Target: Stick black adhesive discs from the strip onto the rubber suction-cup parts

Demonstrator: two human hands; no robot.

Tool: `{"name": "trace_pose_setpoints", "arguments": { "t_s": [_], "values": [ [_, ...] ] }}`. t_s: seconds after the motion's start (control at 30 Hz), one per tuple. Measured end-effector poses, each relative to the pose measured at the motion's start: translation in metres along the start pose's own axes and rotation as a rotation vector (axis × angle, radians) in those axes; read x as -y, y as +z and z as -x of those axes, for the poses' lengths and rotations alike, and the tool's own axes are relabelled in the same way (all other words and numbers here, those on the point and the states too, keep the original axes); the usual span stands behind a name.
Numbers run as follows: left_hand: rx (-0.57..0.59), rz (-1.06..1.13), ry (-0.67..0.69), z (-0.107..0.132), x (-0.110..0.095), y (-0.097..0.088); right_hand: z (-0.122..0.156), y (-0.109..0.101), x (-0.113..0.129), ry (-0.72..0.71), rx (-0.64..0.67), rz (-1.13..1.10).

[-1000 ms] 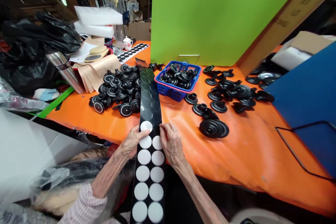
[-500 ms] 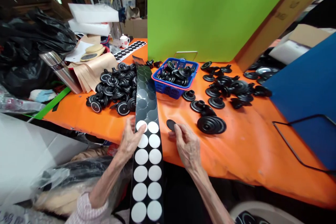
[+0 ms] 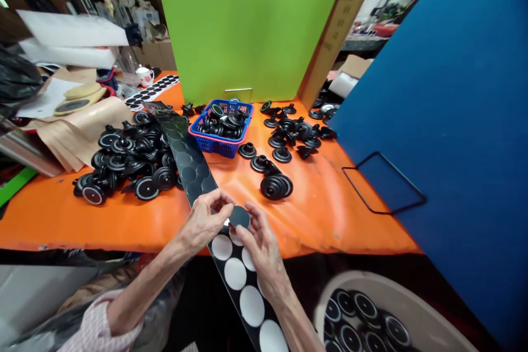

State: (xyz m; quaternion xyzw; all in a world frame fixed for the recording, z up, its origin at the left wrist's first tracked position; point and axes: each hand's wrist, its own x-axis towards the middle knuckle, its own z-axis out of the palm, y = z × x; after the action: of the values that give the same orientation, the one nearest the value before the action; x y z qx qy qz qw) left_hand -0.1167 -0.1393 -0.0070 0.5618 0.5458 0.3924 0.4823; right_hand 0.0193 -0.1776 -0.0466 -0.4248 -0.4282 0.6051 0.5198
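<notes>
A round black adhesive disc (image 3: pixel 240 216) is held up between my two hands above a long black sheet strip (image 3: pixel 190 162). My right hand (image 3: pixel 264 250) grips the disc with its thumb below and its fingers at the far side. Thumb and forefinger of my left hand (image 3: pixel 206 220) are pinched at the disc's left edge; their exact contact is hard to see. Under the hands the strip shows rows of white circles (image 3: pixel 235 274), while its far part still carries dark round cut-outs.
Black plastic suction-cup-like parts (image 3: pixel 134 151) are heaped left of the strip, with more (image 3: pixel 292 132) scattered to the right. A blue basket (image 3: pixel 220 146) of them stands behind. A pale tub (image 3: pixel 396 300) with similar parts is at lower right. A blue panel (image 3: pixel 437 137) borders the orange table (image 3: pixel 325 220).
My right hand has brought the black disc left, over the strip, and my left hand has come up to its edge. The camera view has turned to the right.
</notes>
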Motion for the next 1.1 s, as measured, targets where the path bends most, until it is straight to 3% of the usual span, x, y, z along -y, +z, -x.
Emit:
{"name": "trace_pose_setpoints", "arguments": {
  "t_s": [0.1, 0.23, 0.3, 0.43, 0.6, 0.7, 0.8, 0.9, 1.0, 1.1],
  "values": [
    [0.029, -0.097, 0.004, 0.003, 0.004, 0.012, 0.002, -0.011, 0.002, 0.001, -0.109, 0.084],
    [-0.068, -0.394, 0.062, 0.014, 0.013, 0.015, -0.003, -0.039, 0.013, -0.029, -0.289, 0.171],
    [0.001, -0.605, 0.132, 0.021, 0.020, 0.009, -0.013, -0.061, 0.021, -0.051, -0.361, 0.088],
    [0.201, -0.953, 0.180, 0.035, 0.032, -0.016, -0.048, -0.099, 0.028, -0.136, -0.387, -0.150],
    [0.235, -1.124, 0.120, 0.041, 0.026, -0.038, -0.084, -0.105, 0.010, -0.125, -0.429, -0.399],
    [0.219, -1.067, 0.073, 0.020, 0.012, -0.025, -0.088, -0.091, -0.001, -0.094, -0.418, -0.451],
    [0.202, -0.913, 0.154, -0.020, 0.002, 0.006, -0.079, -0.077, -0.003, -0.045, -0.359, -0.482],
    [0.200, -0.891, 0.168, -0.060, 0.003, 0.034, -0.066, -0.075, 0.000, 0.001, -0.322, -0.523],
    [0.215, -0.874, 0.135, -0.083, 0.013, 0.045, -0.058, -0.080, 0.004, 0.007, -0.322, -0.547],
    [0.208, -0.837, 0.187, -0.089, 0.021, 0.046, -0.059, -0.079, 0.001, -0.062, -0.334, -0.389]
  ]
}}
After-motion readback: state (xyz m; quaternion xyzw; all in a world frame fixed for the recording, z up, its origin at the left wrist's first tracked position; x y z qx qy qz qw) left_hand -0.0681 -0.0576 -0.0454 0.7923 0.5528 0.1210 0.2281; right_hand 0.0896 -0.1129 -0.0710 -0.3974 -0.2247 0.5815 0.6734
